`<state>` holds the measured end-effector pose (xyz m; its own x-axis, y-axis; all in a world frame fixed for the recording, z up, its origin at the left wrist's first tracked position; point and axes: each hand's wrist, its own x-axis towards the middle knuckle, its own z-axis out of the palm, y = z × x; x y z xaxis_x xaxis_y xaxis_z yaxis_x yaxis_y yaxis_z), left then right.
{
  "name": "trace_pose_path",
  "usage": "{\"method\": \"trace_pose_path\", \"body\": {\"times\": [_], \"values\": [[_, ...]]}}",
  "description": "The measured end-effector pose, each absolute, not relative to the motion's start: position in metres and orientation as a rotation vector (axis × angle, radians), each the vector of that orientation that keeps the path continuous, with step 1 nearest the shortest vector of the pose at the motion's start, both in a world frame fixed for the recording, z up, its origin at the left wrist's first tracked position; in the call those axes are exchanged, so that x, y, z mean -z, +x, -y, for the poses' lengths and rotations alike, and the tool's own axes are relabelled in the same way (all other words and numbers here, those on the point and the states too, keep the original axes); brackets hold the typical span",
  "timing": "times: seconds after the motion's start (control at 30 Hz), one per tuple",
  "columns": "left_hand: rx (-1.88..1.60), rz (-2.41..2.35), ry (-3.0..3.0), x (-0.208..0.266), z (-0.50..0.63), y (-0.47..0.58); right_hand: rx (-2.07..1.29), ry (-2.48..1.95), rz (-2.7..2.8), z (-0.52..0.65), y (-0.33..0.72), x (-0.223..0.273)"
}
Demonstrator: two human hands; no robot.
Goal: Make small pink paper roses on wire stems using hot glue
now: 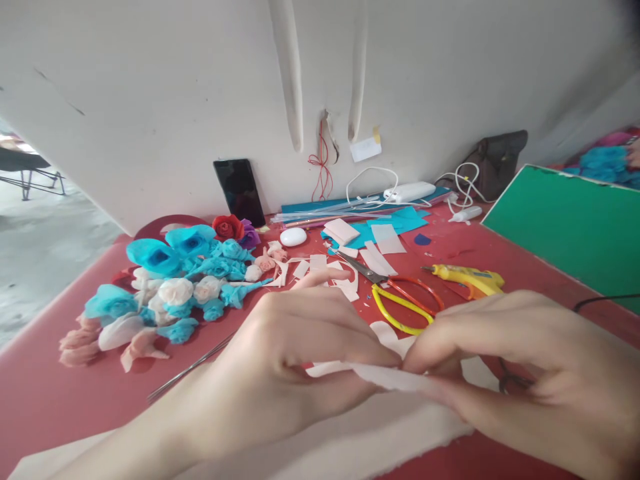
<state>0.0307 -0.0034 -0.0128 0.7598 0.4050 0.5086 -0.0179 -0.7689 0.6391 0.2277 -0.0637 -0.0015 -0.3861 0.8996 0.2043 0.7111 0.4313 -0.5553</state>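
Observation:
My left hand [295, 347] and my right hand [525, 373] meet low in the middle of the head view. Both are closed, thumbs and fingers pinching a small piece of thin pale paper [395, 378] between them. Part of that piece is hidden by my fingers. Beneath my hands lies a larger pale paper sheet [340, 440] on the red table [30, 393]. Just beyond my fingertips are scissors [406, 307] with one yellow and one red handle loop, blades pointing away to the left. Pale paper scraps [320, 263] are scattered around the blades.
Blue, white and pink paper flowers [175, 291] cluster at left, beside thin metal wires [193, 367]. A yellow glue gun [467, 277] lies right, near a green board [570, 227]. Against the wall are a phone [240, 192], glue sticks [330, 212] and a dark bag [500, 160].

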Motion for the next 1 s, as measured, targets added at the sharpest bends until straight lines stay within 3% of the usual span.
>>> {"method": "trace_pose_path", "body": {"times": [0.23,0.63,1.0], "values": [[-1.018,-0.377,2.262,0.021,0.005,0.030,-0.667,-1.520,2.141,0.070,0.220,-0.006],[-1.111,-0.295,2.254,0.020,0.008,0.031,-1.025,-1.311,2.101,0.056,0.230,0.000],[-1.031,-0.244,2.375,0.009,0.004,0.028,-0.926,-1.479,1.999,0.066,0.218,-0.015]]}}
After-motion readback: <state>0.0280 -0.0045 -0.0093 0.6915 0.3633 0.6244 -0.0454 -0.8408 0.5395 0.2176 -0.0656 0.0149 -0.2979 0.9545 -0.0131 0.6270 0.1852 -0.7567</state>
